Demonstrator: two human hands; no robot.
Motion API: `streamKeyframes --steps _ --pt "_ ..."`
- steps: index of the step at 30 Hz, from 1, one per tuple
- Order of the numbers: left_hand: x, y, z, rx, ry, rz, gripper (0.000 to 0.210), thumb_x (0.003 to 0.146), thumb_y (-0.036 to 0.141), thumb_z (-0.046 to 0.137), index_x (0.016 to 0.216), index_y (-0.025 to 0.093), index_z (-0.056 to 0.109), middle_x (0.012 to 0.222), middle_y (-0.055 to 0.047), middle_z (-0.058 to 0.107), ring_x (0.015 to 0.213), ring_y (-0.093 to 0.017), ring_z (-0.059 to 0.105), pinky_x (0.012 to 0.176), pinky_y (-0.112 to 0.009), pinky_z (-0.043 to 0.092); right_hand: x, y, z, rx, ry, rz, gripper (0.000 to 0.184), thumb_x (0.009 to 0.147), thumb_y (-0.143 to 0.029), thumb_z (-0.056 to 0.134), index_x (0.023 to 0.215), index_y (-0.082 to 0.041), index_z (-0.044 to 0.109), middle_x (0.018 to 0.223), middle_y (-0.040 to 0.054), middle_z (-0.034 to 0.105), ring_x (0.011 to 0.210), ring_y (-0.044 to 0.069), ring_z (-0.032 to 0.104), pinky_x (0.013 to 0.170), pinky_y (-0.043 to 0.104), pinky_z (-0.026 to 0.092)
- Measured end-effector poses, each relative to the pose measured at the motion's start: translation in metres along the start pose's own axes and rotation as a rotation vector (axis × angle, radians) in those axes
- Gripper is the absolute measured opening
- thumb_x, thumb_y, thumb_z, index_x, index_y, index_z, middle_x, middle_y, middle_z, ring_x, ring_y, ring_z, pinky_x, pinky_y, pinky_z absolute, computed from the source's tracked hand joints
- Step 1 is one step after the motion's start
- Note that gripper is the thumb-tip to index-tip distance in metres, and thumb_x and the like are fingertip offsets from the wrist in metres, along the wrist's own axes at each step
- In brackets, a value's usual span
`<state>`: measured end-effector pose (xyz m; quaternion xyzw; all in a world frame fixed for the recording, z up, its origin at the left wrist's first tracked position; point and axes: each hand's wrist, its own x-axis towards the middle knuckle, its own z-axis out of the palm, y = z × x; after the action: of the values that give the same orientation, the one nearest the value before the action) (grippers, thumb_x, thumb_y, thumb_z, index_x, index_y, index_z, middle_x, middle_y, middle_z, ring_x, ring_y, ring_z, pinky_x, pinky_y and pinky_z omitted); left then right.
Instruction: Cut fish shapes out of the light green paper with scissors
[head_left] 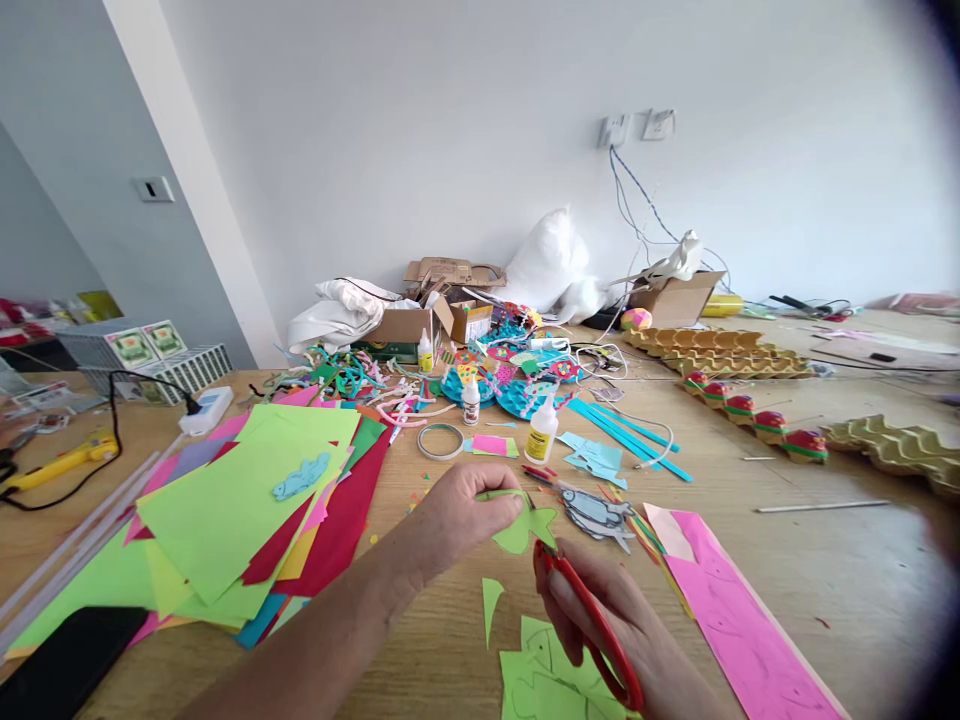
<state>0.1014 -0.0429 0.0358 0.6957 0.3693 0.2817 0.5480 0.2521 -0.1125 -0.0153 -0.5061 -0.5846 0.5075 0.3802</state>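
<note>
My left hand (461,510) pinches a light-green paper fish cutout (514,537) between thumb and fingers, above the table. In my right hand (626,610) is a pair of red-handled scissors (594,612), its blades right at the tail end of the cutout. Below lie a narrow green offcut (490,603) and green paper (525,690) with pencilled outlines, partly covered by my right hand. Several grey-blue paper fish (598,512) lie just beyond that hand. A pink paper strip (724,595) with drawn outlines is to its right.
Coloured paper sheets (225,500) are piled at left, beside a black phone (75,660). Glue bottles (541,430), a tape roll (440,441) and blue strips (630,440) lie ahead. Egg-carton pieces (712,352) stand at right. Craft scraps and boxes (405,328) line the wall.
</note>
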Motion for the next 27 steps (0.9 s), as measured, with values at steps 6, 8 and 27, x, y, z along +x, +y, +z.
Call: streamKeyframes --steps 6,8,27 --pt "-0.001 0.001 0.001 -0.021 0.001 -0.021 0.015 0.072 0.027 0.047 0.062 0.017 0.048 0.060 0.005 0.044 0.059 -0.009 0.041 0.057 -0.022 0.032 0.000 -0.003 0.001 -0.013 0.011 0.013 0.035 0.083 -0.049 0.040 0.061 -0.022 0.038 0.044 -0.0081 0.037 0.040 0.009 0.032 0.044 0.021 0.029" --pt "-0.001 0.000 0.001 -0.022 0.004 -0.025 0.015 0.072 0.028 0.047 0.062 0.017 0.048 0.060 0.005 0.044 0.059 -0.009 0.041 0.057 -0.022 0.032 0.000 0.000 0.000 -0.018 0.015 0.006 0.036 0.084 -0.049 0.040 0.061 -0.022 0.038 0.043 -0.0083 0.037 0.039 0.008 0.032 0.043 0.021 0.029" --pt "0.001 -0.003 0.000 0.005 0.007 -0.018 0.015 0.071 0.029 0.048 0.062 0.017 0.048 0.060 0.004 0.044 0.059 -0.010 0.043 0.056 -0.022 0.033 -0.001 0.007 -0.001 0.002 0.022 -0.003 0.039 0.084 -0.053 0.041 0.060 -0.022 0.038 0.041 -0.0093 0.036 0.036 0.007 0.031 0.039 0.019 0.027"
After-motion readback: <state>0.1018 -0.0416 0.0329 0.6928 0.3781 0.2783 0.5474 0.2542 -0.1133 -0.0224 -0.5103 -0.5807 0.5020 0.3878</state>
